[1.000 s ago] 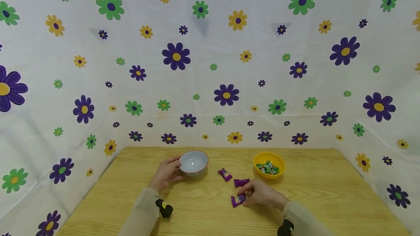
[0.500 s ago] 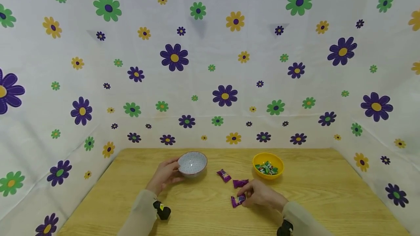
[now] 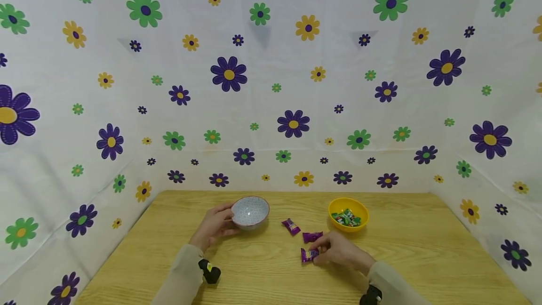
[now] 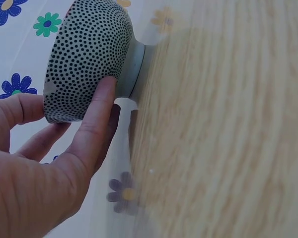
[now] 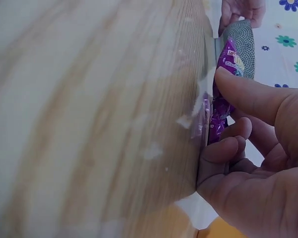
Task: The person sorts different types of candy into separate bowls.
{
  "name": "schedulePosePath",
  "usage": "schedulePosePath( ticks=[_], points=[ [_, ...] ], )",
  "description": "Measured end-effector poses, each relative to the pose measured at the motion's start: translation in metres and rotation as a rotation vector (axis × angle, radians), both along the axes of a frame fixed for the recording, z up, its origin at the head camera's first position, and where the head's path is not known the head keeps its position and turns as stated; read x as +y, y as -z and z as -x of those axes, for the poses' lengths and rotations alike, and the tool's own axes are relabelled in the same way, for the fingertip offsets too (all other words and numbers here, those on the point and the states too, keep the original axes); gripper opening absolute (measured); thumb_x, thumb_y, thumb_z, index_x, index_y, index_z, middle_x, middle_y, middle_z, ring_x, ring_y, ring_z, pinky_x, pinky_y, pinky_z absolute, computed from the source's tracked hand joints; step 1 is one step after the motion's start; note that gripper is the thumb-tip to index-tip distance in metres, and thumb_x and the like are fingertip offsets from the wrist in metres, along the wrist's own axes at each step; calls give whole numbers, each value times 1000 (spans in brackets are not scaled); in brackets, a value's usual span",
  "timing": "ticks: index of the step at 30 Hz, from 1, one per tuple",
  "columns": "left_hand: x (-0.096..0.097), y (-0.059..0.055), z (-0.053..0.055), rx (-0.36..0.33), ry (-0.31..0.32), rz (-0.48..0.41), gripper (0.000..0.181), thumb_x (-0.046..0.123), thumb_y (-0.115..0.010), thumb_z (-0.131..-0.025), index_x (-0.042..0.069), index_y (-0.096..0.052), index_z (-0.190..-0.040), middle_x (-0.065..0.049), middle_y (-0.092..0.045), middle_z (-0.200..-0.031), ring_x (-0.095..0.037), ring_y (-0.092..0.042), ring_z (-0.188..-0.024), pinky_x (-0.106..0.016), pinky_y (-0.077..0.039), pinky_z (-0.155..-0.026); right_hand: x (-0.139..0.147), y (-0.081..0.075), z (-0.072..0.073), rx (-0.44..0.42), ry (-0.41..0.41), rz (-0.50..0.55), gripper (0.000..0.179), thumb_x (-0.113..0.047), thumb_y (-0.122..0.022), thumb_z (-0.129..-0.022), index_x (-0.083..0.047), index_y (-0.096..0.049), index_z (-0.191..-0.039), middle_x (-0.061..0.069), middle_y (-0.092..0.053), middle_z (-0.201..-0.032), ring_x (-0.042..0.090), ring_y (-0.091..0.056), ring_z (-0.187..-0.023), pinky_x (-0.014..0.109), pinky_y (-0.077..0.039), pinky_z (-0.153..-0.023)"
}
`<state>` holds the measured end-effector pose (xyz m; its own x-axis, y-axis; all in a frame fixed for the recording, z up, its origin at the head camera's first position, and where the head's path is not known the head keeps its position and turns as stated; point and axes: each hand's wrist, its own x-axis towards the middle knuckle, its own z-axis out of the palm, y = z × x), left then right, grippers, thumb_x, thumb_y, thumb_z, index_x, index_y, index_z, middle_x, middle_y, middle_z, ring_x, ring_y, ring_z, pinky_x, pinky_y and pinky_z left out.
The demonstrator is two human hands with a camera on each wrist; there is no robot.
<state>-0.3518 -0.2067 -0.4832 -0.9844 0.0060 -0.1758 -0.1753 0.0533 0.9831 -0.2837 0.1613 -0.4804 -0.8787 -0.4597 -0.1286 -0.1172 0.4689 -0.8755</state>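
Observation:
My left hand [image 3: 214,226] holds a speckled grey-blue bowl [image 3: 251,212] with a reddish rim at its left side. In the left wrist view, dark dots cover the outside of the bowl [image 4: 92,54]; fingers lie along its wall near the pale foot, with a digit at the rim. Low over the wood, my right hand [image 3: 338,251] pinches a purple wrapped candy [image 3: 308,255]. The right wrist view has the thumb on the candy wrapper [image 5: 230,57] and the other fingers curled at its near end. Beyond it lies a second purple candy [image 3: 312,236], close to the fingertips.
Another purple candy [image 3: 290,226] lies between the bowl and the right hand. At the back right stands a yellow bowl [image 3: 348,227] with several green-wrapped candies [image 3: 347,218] inside. The wooden table [image 3: 262,276] is enclosed by a flower-patterned white cloth [image 3: 254,98].
The right hand's candy has shifted slightly away from me and turned straighter, with thumb and fingers closer on it. The left hand and the speckled bowl stay put.

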Motion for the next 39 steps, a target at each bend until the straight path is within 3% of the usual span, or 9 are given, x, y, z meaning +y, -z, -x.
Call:
schedulePosePath(
  ticks=[10, 18, 24, 29, 39],
  points=[
    [0, -1, 1, -12, 14, -6, 47, 15, -51, -98, 6, -46, -145, -25, -49, -140, -31, -63, -107, -46, -56, -87, 1, 3, 5, 18, 94, 17, 28, -11, -78, -82, -6, -74, -109, 0, -48, -75, 15, -42, -72, 21, -31, -59],
    [2, -3, 8, -5, 27, -42, 48, 12, -51, -98, 6, -46, -145, -26, -49, -140, -30, -64, -104, -47, -56, -87, 0, -1, 10, -5, 108, 83, 31, -13, -77, -84, -4, -73, -113, 2, -55, -88, 15, -42, -77, 20, -31, -60],
    [-2, 1, 3, -12, 57, -37, 50, 12, -49, -99, 6, -42, -148, -26, -43, -146, -33, -60, -113, -46, -56, -89, -10, -3, 11, -12, 108, 107, 31, -15, -77, -84, -6, -73, -113, 3, -59, -95, 16, -43, -83, 22, -34, -65],
    [-5, 4, 0, -16, 42, -36, 50, 12, -49, -99, 5, -42, -147, -27, -42, -145, -33, -60, -111, -46, -56, -87, -20, -5, 13, -1, 107, 101, 30, -17, -78, -83, -9, -74, -112, 2, -59, -96, 17, -43, -87, 27, -34, -70],
    [-3, 4, -1, -8, 40, -65, 50, 9, -49, -98, 3, -42, -147, -28, -46, -142, -27, -65, -102, -48, -56, -87, -40, -16, 21, 8, 86, 103, 29, -14, -77, -84, -8, -74, -113, 0, -46, -76, 15, -41, -75, 23, -31, -60]
  ],
)
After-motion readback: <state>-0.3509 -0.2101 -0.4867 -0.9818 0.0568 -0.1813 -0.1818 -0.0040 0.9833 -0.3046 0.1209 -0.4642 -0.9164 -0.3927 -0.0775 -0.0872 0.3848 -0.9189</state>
